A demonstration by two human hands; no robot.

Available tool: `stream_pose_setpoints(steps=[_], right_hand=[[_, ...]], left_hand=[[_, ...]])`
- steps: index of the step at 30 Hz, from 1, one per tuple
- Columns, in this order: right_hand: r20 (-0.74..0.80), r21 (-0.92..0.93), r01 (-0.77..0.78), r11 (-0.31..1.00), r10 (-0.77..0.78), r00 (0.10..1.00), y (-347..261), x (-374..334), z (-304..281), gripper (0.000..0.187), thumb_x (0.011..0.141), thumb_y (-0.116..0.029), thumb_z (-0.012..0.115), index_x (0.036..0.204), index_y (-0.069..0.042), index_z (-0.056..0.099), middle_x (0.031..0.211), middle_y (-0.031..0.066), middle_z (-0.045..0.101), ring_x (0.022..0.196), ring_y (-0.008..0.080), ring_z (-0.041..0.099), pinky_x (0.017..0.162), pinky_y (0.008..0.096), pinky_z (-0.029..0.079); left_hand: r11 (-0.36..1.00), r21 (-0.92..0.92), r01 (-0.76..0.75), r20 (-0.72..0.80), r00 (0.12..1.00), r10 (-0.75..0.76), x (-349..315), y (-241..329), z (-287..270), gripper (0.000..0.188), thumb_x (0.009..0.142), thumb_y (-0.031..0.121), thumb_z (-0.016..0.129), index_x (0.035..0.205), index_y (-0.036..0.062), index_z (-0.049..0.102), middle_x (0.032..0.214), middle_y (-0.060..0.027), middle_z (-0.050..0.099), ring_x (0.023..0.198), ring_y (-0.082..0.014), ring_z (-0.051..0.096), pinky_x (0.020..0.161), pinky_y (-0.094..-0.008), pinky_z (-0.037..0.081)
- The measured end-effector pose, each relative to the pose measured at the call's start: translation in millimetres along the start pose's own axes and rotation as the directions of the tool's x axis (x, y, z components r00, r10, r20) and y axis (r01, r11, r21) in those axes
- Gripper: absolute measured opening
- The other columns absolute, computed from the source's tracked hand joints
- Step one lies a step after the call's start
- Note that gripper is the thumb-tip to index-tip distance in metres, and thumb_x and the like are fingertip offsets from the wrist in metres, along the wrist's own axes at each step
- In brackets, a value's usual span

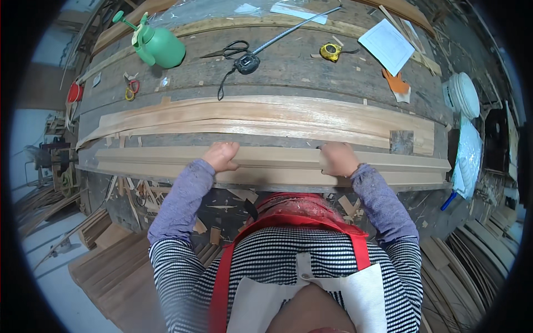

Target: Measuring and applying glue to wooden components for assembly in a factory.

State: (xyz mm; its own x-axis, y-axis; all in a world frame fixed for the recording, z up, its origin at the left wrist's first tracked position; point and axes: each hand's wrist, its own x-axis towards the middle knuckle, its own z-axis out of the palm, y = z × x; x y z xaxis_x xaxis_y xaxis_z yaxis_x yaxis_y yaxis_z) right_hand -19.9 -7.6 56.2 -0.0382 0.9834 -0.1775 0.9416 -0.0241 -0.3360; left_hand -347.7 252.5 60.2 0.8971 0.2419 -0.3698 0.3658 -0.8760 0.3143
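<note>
A long, pale wooden moulding [277,162] with grooves along its length lies across the near edge of the workbench. My left hand [222,156] is closed on it left of the middle, thumb along the near face. Farther right, my right hand [339,159] is slightly blurred, its fingers curled over the same piece. Just beyond the moulding rests a thin wood veneer strip [266,114], split and wavy at its left part. A small dark flat plate [401,142] lies on the strip's right end.
Toward the back stand or lie a green spray bottle [162,49], black scissors [227,51], a black tape measure [247,63] and a yellow one [331,52]. Small scissors [132,90] lie left; paper [387,46] and an orange glove [396,84] right. A white bucket [466,95] is beyond the right edge.
</note>
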Motion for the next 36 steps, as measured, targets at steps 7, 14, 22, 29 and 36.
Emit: stream_pose_setpoints(steps=[7,14,22,29,36], right_hand=[[0.072,0.044,-0.027,0.999,0.023,0.997,4.0,8.3,-4.1,0.063,0.063,-0.033,0.082,0.112,-0.003,0.057,0.103,0.0176,0.063,0.101,0.0354,0.061,0.084,0.0450,0.051],[0.133,0.040,0.014,0.999,-0.019,0.991,4.1,13.6,-13.5,0.039,0.068,-0.024,0.073,0.095,-0.002,0.056,0.085,0.0174,0.066,0.084,0.0367,0.066,0.076,0.0473,0.052],[0.075,0.058,0.144,0.988,-0.148,0.986,-2.9,5.5,-30.3,0.038,0.069,-0.025,0.072,0.095,-0.002,0.057,0.076,0.0161,0.064,0.073,0.0363,0.065,0.069,0.0471,0.052],[0.019,0.008,0.185,0.983,-0.185,0.983,-28.0,-10.2,-87.9,0.033,0.072,-0.024,0.070,0.088,0.000,0.055,0.075,0.0164,0.062,0.071,0.0359,0.065,0.067,0.0452,0.051],[-0.070,-0.010,0.177,0.984,-0.177,0.982,-54.7,-44.4,-68.4,0.036,0.068,-0.016,0.074,0.093,-0.001,0.053,0.084,0.0146,0.061,0.081,0.0339,0.063,0.073,0.0420,0.051]], left_hand=[[0.982,-0.189,0.016,0.215,0.976,0.026,32.6,-24.3,-21.9,0.049,0.066,0.035,0.078,0.095,-0.0017,0.063,0.092,-0.0237,0.067,0.088,-0.0404,0.065,0.079,-0.0461,0.052],[0.973,-0.210,0.093,0.266,0.963,-0.034,22.8,-17.8,-20.4,0.051,0.066,0.035,0.079,0.098,-0.0009,0.065,0.095,-0.0232,0.068,0.091,-0.0405,0.065,0.081,-0.0460,0.052],[0.996,-0.077,0.043,0.108,0.994,-0.034,8.0,-7.1,-16.3,0.061,0.065,0.036,0.081,0.110,0.0014,0.059,0.099,-0.0237,0.067,0.093,-0.0414,0.065,0.083,-0.0474,0.052],[0.798,-0.591,0.116,0.188,0.982,-0.003,4.3,-26.5,-47.2,0.059,0.075,0.044,0.078,0.115,0.0041,0.064,0.097,-0.0151,0.070,0.092,-0.0307,0.067,0.084,-0.0400,0.051],[0.807,-0.443,0.391,0.550,0.829,-0.100,23.5,-16.2,2.9,0.069,0.079,0.062,0.066,0.108,-0.0002,0.067,0.098,-0.0169,0.071,0.093,-0.0292,0.066,0.083,-0.0384,0.050]])
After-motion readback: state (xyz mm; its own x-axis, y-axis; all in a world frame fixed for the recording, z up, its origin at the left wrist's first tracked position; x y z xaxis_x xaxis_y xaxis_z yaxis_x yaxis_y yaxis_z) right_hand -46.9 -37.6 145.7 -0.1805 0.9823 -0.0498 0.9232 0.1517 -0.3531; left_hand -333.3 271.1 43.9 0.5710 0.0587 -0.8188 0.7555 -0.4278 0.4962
